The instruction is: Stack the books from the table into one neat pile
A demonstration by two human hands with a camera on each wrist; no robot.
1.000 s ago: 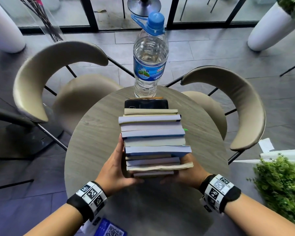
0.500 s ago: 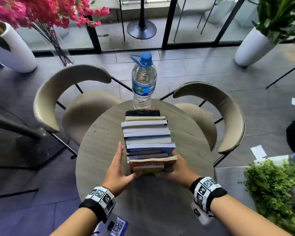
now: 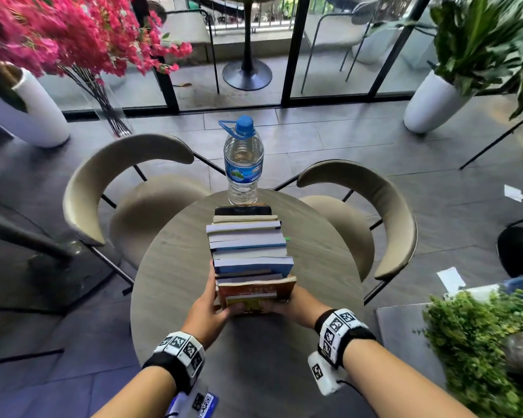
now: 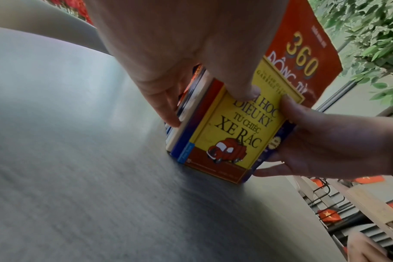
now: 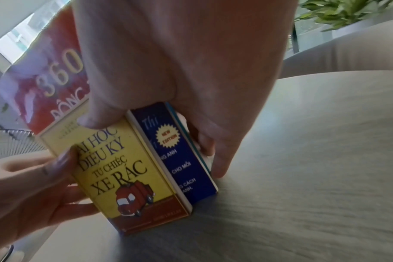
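Note:
Several books [image 3: 249,254] stand pressed together in one block on the round grey table [image 3: 175,267]. The nearest is a small yellow book [image 4: 233,131] with a red truck on its cover, also seen as the yellow book [image 5: 115,170]. A taller red book [image 4: 303,58] stands behind it. My left hand [image 3: 207,309] holds the block's left side, thumb on the yellow cover. My right hand [image 3: 296,303] holds the right side the same way, its fingers along a blue book [image 5: 180,152].
A black phone [image 3: 242,210] lies at the block's far end, with a water bottle [image 3: 243,164] behind it. Two beige chairs [image 3: 115,170] [image 3: 384,212] ring the far side of the table. A green plant [image 3: 480,342] is at the right.
The head view has pulled back and up, so more of the room shows. Both hands keep their hold on the near end of the books, whose front covers now show more.

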